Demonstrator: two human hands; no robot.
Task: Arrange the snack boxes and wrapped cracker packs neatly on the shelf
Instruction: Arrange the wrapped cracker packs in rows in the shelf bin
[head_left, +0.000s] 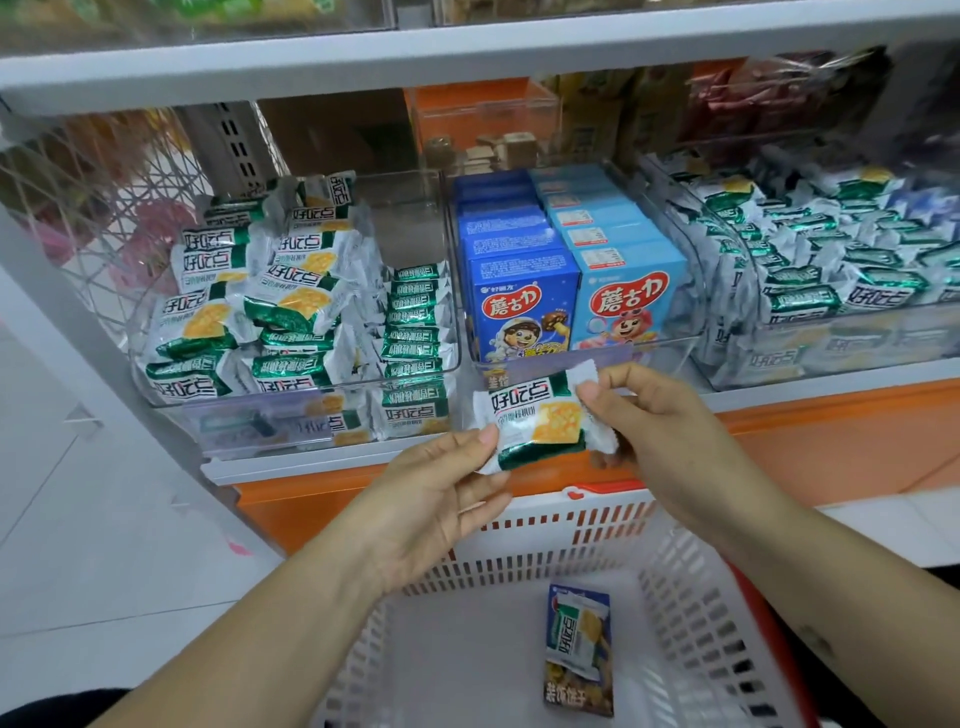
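Both hands hold one pack (535, 421) just in front of the box bin (561, 358), slightly below its front lip. The left hand (441, 499) pinches the pack's lower left corner, thumb on top. The right hand (654, 415) pinches its crimped right end between thumb and fingers. The pack lies face up and tilted.

Inside the box bin stand two rows of boxes, dark blue boxes (522, 306) on the left and light blue boxes (628, 296) on the right.

Left of the box bin, the left bin (415, 208) holds a loose heap (291, 306) of packs, with an on-edge row (415, 312) along the wall nearest the box bin. Right of the box bin, the right bin (857, 343) is full of stacked packs (810, 270).

Below the box bin is a white basket (691, 597). A blue-edged pack (576, 629) on its floor overlaps a darker pack (579, 693).
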